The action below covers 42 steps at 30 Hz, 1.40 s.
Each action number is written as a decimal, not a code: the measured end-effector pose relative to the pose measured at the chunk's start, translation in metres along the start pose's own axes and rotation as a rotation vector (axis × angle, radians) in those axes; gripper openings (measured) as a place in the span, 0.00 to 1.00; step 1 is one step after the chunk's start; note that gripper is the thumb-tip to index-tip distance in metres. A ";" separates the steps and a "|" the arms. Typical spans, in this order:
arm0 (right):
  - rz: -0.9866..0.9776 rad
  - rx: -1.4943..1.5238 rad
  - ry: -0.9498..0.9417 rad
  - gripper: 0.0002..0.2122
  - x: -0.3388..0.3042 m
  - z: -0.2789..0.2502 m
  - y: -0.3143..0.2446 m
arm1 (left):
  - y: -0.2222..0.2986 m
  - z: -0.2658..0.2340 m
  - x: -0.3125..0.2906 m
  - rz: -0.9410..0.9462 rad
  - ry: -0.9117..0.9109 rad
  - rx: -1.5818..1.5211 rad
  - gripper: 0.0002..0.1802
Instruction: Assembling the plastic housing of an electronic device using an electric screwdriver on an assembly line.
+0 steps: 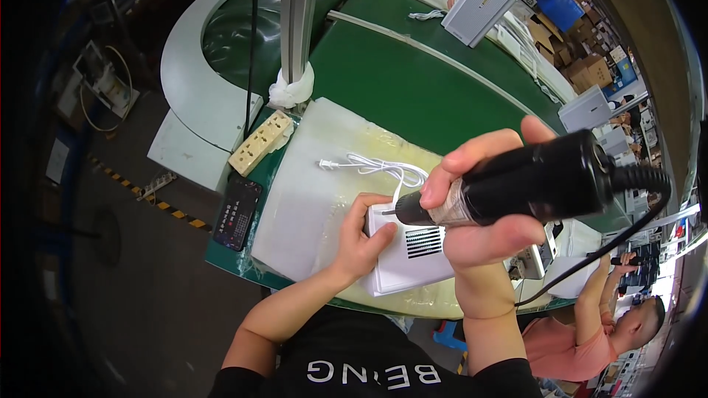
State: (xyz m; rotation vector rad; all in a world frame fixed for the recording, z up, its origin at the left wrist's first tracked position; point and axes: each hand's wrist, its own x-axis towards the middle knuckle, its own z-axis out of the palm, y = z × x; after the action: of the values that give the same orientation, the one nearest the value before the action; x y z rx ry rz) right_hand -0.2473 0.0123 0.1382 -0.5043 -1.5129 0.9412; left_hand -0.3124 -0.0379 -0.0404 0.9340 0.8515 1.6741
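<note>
My right hand (479, 228) is closed around a black electric screwdriver (531, 180) with a coiled black cord at its back end. Its bit meets the top corner of a white plastic housing (405, 269) that has dark vent slots. Fingers and thumb of my left hand (366, 239) grip the left edge of this housing near the bit. A white power cord (376, 164) with a plug leads from the housing and lies bundled on the pale foam mat (302, 177) beneath. The screw, if any, under the bit is too small to make out.
A cream power strip (262, 142) and a dark phone (237, 214) lie left of the mat. Behind them rises a metal post (296, 29). A green conveyor (405, 81) runs beyond, with another white unit (479, 7) there. A co-worker (582, 343) works at the right.
</note>
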 end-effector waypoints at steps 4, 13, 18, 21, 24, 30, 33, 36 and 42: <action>-0.036 0.087 -0.005 0.45 0.003 0.002 0.010 | 0.000 0.000 -0.001 -0.024 0.010 0.004 0.20; -0.201 0.120 0.120 0.34 -0.028 -0.093 -0.054 | 0.002 -0.067 0.019 -0.161 -0.509 0.262 0.37; 0.131 0.177 -0.437 0.25 -0.055 -0.234 -0.098 | -0.027 -0.077 0.021 -0.401 -0.422 0.389 0.47; -0.357 0.093 0.395 0.25 -0.107 -0.220 -0.073 | -0.045 -0.060 0.036 -0.407 -0.333 0.366 0.48; -0.413 -0.127 0.864 0.30 -0.136 -0.238 -0.060 | -0.062 -0.034 0.059 -0.368 -0.155 0.249 0.47; -0.195 -0.032 0.890 0.27 -0.201 -0.274 -0.014 | -0.018 0.068 0.123 -0.600 0.041 0.015 0.32; 0.021 -0.020 0.850 0.25 -0.233 -0.282 0.019 | -0.007 0.110 0.158 -0.632 -0.009 -0.210 0.33; 0.265 0.227 0.806 0.23 -0.266 -0.290 0.057 | -0.008 0.143 0.189 -0.548 0.152 -0.368 0.28; 0.661 0.608 0.545 0.26 -0.296 -0.291 0.086 | -0.019 0.196 0.233 -0.614 0.178 -0.557 0.22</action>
State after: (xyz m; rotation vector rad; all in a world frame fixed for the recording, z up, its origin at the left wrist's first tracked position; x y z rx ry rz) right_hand 0.0689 -0.0890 -0.1256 -0.7466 -0.5098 1.5465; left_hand -0.1786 0.2113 0.0746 0.1153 0.6410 1.3415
